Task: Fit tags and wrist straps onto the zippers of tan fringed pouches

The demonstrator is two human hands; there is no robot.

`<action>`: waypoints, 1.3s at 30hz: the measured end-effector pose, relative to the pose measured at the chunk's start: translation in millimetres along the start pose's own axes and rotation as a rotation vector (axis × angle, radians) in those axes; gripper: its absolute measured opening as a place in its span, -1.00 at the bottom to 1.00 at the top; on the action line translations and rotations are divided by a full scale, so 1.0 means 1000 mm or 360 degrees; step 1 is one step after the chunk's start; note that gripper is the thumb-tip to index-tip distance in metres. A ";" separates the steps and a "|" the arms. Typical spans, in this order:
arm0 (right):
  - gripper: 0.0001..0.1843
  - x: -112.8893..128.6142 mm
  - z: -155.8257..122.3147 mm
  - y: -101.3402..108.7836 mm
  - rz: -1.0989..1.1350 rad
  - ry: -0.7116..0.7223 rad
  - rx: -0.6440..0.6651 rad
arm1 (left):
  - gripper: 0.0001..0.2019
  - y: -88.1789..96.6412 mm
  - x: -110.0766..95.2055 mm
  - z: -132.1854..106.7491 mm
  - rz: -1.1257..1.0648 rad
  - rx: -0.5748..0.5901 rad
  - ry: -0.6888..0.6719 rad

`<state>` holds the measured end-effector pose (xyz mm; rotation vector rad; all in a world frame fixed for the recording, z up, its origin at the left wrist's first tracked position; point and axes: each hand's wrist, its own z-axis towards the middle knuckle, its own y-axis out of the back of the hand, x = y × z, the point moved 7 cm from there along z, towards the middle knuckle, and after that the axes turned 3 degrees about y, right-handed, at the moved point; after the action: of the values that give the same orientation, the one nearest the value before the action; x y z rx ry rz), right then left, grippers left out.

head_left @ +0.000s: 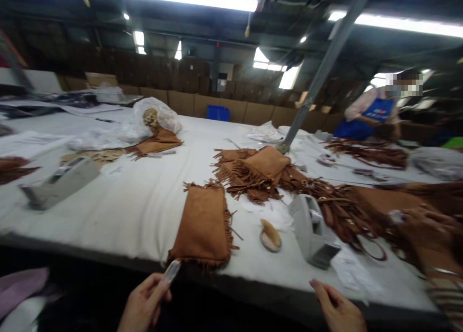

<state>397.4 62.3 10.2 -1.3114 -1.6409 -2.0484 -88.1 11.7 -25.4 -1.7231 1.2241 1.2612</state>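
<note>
My left hand (145, 300) is closed in a pinch on a small pale, see-through strip (171, 273) at the table's front edge. Its upper end meets the lower left corner of a brown fringed suede pouch (202, 223); whether it is attached I cannot tell. The pouch lies flat, fringe along its sides. My right hand (338, 307) hovers off the front edge, fingers partly apart, nothing visible in them. Nearest to it stands a grey tape dispenser (313, 230). A small round dish (270, 242) with a tan piece is to the dispenser's left.
More fringed pouches (267, 163) are heaped mid-table beside a slanting metal post (321, 66). Brown straps and leather bags (376, 206) spread to the right. A second tape dispenser (61, 182) and plastic bags (159, 115) are leftward. Someone in a blue apron (372, 117) stands behind.
</note>
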 end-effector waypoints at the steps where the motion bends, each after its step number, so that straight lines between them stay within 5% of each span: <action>1: -0.53 0.017 -0.011 -0.024 0.0067 0.0056 0.0173 | -0.50 -0.002 -0.005 -0.001 -0.0003 0.0005 -0.0034; 6: -0.56 0.148 -0.111 -0.136 0.0404 0.0623 0.1127 | -0.57 -0.002 -0.021 -0.003 0.0210 0.0000 -0.0111; 9: -0.56 0.207 -0.160 -0.171 0.0538 0.0859 0.1399 | -0.62 0.001 -0.032 -0.009 0.0402 -0.0075 -0.0260; 12: -0.55 0.232 -0.184 -0.198 0.0660 0.0938 0.1592 | -0.66 0.001 -0.038 -0.014 0.0541 -0.0090 -0.0368; 22: -0.39 0.211 -0.177 -0.256 0.0605 0.0676 0.1573 | -0.75 -0.002 -0.050 -0.019 0.0704 0.0082 -0.0438; 32: -0.36 0.187 -0.181 -0.268 0.0692 0.0061 0.1734 | -0.72 -0.002 -0.045 -0.018 0.0514 0.0146 -0.0337; 39: -0.38 0.189 -0.181 -0.267 0.0791 0.0062 0.1756 | -0.70 -0.009 -0.027 -0.013 0.0210 0.0259 -0.0159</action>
<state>25.9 68.6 -30.6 -1.0430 -1.7305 -0.6474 -78.1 11.3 4.2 -1.4669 1.3602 1.2701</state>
